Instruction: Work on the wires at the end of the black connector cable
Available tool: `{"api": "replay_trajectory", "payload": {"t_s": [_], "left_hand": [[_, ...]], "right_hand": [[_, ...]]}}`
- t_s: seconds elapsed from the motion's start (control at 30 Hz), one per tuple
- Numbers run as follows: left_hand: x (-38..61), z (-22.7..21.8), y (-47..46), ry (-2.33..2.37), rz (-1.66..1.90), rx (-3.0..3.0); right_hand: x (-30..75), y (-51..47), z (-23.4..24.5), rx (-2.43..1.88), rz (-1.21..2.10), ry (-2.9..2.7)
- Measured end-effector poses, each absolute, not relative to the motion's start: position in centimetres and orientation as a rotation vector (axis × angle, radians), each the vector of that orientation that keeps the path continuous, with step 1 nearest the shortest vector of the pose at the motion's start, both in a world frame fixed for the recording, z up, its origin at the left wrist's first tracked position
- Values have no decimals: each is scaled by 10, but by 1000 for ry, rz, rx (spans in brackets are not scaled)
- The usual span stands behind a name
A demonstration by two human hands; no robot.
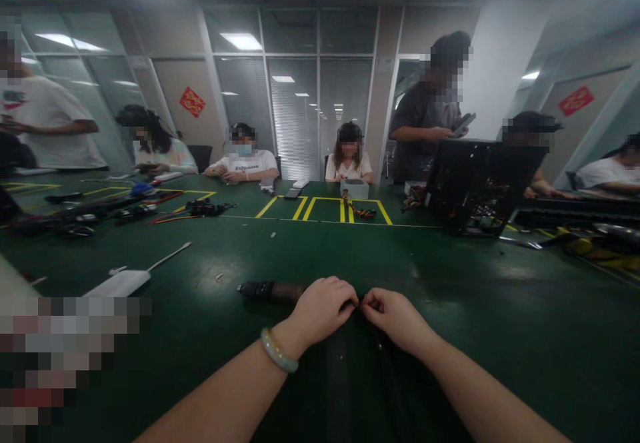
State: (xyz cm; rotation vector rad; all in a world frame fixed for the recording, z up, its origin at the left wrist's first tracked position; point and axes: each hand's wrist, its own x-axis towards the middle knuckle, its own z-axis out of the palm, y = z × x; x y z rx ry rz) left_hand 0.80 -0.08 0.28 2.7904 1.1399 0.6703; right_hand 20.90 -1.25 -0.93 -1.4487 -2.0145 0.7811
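Observation:
Close together over the green table (240, 376), my two hands meet at fingertip level. My left hand (325, 306), with a pale bangle (279, 351) on its wrist, has its fingers curled and pinched together. Facing it, my right hand (393, 313) is closed in a pinch too. A small dark bit shows between the fingertips, too little of it to name. Just beyond my left hand lies a dark, cylindrical power screwdriver (273, 291), its tip pointing left and its other end hidden by the hand. A dark cord (383, 356) runs from below my right hand towards me.
At the left lies a white power strip (120, 283) with a cord. Bundled cables (200, 208) sit farther back. A black computer case (480, 186) stands at the right rear, and a grey power supply (355, 190) at the far side. Several people sit or stand around the table.

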Motion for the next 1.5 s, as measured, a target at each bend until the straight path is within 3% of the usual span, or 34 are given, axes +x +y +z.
{"api": "replay_trajectory", "payload": {"t_s": [1.5], "left_hand": [[4, 5, 3, 1118, 658, 2788]], "right_hand": [[207, -15, -6, -1448, 833, -1999]]}}
